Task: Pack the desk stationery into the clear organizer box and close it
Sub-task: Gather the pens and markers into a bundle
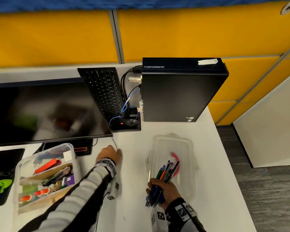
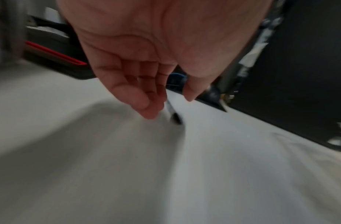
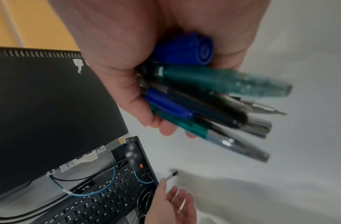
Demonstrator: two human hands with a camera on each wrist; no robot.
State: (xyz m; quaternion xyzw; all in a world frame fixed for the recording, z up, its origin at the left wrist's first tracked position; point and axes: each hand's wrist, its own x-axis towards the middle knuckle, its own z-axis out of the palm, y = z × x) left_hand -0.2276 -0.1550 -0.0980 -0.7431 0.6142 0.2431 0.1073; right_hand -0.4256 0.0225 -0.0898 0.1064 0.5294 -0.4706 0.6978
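Observation:
My right hand grips a bundle of several pens, blue, green, black and orange, over the near end of a clear shallow plastic container on the right of the desk. A curved pink object shows through that plastic. In the right wrist view the pens stick out of my fist. My left hand reaches across the desk to a thin white pen with a black end. Its fingers hang relaxed beside that pen, holding nothing.
A clear organizer box with several stationery items stands at the left. Behind are a dark monitor, a black keyboard standing on end with a mouse, and a black computer case. The desk edge runs along the right.

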